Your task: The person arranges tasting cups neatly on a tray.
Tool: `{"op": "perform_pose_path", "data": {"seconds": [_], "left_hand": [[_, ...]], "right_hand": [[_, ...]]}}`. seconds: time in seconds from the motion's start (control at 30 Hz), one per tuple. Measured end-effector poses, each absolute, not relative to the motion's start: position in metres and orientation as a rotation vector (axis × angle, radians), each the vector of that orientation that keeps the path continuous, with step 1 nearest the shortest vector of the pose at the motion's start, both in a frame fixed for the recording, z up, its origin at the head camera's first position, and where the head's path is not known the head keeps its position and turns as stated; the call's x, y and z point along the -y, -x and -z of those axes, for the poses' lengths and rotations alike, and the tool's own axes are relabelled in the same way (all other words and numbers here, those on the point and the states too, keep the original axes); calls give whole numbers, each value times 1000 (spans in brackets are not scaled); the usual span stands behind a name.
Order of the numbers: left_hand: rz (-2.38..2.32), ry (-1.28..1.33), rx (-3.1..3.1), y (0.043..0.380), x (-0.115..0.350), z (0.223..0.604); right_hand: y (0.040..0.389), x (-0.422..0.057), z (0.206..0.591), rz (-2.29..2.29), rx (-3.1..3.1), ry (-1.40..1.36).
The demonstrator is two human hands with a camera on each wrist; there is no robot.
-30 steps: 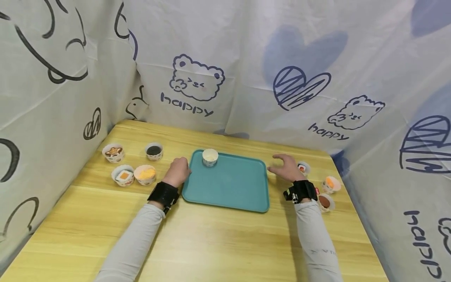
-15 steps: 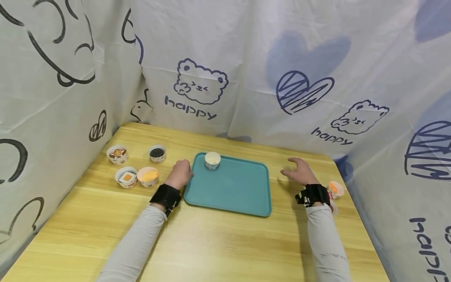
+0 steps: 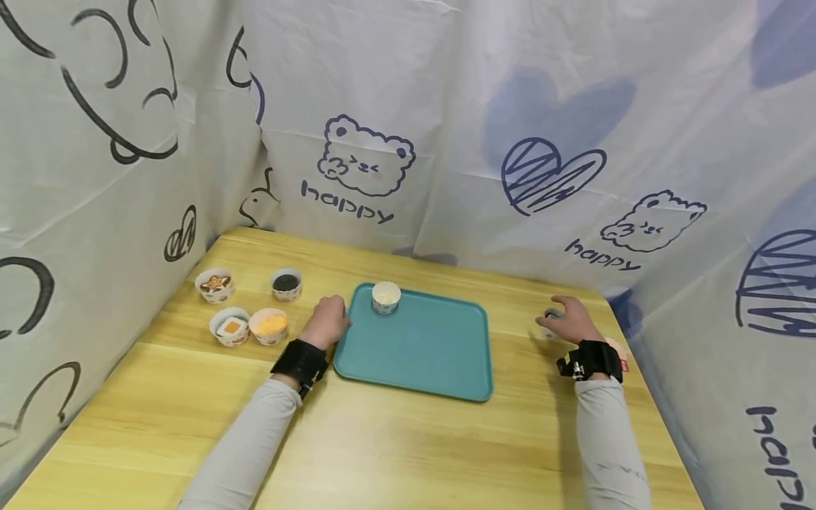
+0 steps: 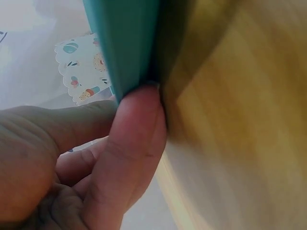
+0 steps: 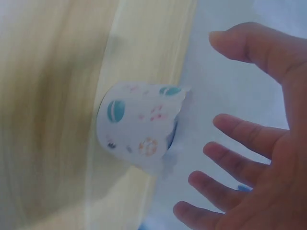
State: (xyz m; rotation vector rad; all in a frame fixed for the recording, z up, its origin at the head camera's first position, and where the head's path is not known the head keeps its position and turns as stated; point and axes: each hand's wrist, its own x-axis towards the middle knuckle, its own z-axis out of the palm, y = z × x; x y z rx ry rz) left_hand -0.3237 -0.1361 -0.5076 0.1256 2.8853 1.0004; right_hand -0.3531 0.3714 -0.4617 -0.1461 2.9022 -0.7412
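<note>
Cups of pale patterned paper point(image 3: 269, 327) stand left of the left hand point(image 3: 327, 322), pinching the teal rectangular tray point(image 3: 417, 350); the right hand point(image 3: 574, 321), fingers spread, has moved outward beside another such cup point(image 5: 136, 124).

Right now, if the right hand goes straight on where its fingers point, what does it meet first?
Most likely the printed cup, which stands on the table ahead of the open right hand; the gap between them is hard to judge.

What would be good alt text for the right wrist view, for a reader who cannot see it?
The right hand, its fingers spread and holding nothing, is close to a patterned pale cup but does not touch it. The cup stands on a wooden table, which appears turned sideways.
</note>
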Motion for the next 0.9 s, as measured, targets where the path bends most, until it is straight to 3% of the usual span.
{"op": "perform_pose_path", "data": {"seconds": [0.9], "left_hand": [[-1041,-141,-2846,321,137,505]], "right_hand": [[361,-376,485,741,-2896,186]]}}
